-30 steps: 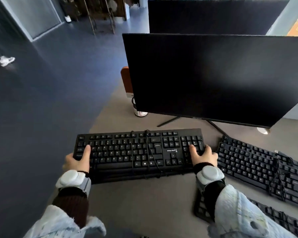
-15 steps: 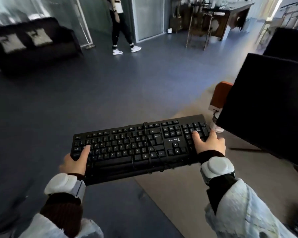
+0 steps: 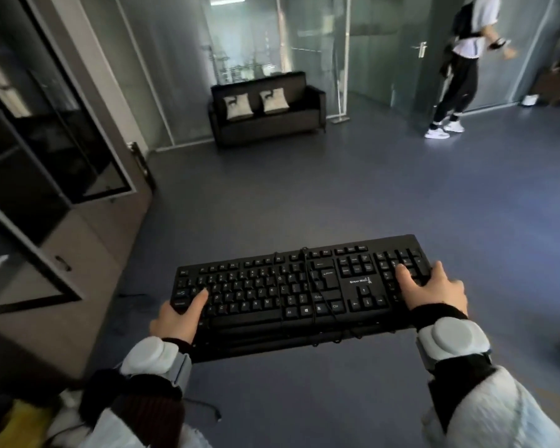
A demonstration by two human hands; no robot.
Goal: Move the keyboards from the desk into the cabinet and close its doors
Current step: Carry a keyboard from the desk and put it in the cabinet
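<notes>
A black keyboard (image 3: pixel 291 286) with its cable wound around the middle is held level in the air above the blue floor. My left hand (image 3: pixel 177 316) grips its left end, thumb on the keys. My right hand (image 3: pixel 434 291) grips its right end, thumb on the number pad. The cabinet (image 3: pixel 46 163) stands at the left, with dark glass-fronted doors above and grey doors with small handles below. I cannot tell whether any door stands open. The desk is out of view.
A black sofa (image 3: pixel 265 114) with two cushions stands against the glass wall at the back. Another person (image 3: pixel 459 69) walks at the far right by a door. Open blue floor (image 3: pixel 337 189) lies between me and the sofa.
I have turned left, away from the desk and monitors, with the keyboard carried along in both hands. The cabinet has come into view at the left.
</notes>
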